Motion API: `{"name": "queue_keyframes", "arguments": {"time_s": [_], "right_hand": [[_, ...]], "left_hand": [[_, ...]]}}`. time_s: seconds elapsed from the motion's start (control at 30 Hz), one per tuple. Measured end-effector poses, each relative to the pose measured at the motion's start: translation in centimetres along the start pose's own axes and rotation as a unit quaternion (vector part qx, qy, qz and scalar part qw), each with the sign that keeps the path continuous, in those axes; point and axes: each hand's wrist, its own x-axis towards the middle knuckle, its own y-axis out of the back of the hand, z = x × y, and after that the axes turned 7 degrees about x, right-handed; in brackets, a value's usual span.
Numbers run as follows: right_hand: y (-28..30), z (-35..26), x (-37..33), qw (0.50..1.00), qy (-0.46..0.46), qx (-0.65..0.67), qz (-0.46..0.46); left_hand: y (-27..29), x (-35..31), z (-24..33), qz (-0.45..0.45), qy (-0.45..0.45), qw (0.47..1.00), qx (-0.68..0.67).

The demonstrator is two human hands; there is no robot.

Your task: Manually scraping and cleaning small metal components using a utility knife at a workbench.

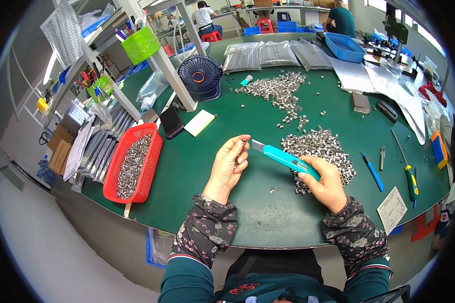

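My left hand [229,162] is closed, pinching a small metal ring [244,142] between thumb and forefinger; its other fingers curl in, and a bit more metal shows at them. In my right hand [324,181] is a teal utility knife [288,160], gripped by its handle. The knife's blade is out and points left, its tip just beside the ring; I cannot tell whether they touch. Behind and under the knife lies a heap of small metal rings [322,146]. A second, looser spread of rings [278,91] lies farther back on the green table [202,151].
At left stands a red basket [158,154] of rings, with a phone [172,122], a notepad [199,122] and a small fan [199,76] beyond. To the right lie a blue pen-like tool [372,171], a long screwdriver [412,183] and a paper card [392,209]. A blue tray [345,48] sits far back.
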Motion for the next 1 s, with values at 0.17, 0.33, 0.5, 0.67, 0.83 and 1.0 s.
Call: {"name": "queue_keyframes", "arguments": {"time_s": [0.17,0.33,0.5,0.67,0.83,1.0], "right_hand": [[0.4,-0.1,0.1,0.988,-0.116,0.072,-0.073],[0.6,-0.5,0.3,0.979,-0.141,0.12,-0.086],[0.8,-0.1,0.4,0.956,-0.213,0.168,-0.113],[0.7,-0.2,0.0,0.998,-0.041,-0.007,-0.055],[0.4,-0.6,0.6,0.996,0.054,-0.024,0.062],[0.4,-0.1,0.3,0.999,0.035,-0.025,0.031]], "left_hand": [[-0.1,-0.1,0.2,0.0,0.001,1.0,0.015],[-0.2,-0.1,0.0,0.002,-0.014,1.0,0.024],[-0.3,-0.2,0.0,-0.021,-0.015,0.998,0.061],[0.5,0.2,-0.3,-0.032,-0.006,0.99,0.134],[0.6,0.1,-0.4,-0.02,0.035,0.997,0.061],[0.2,0.1,-0.2,-0.035,0.039,0.998,0.024]]}}
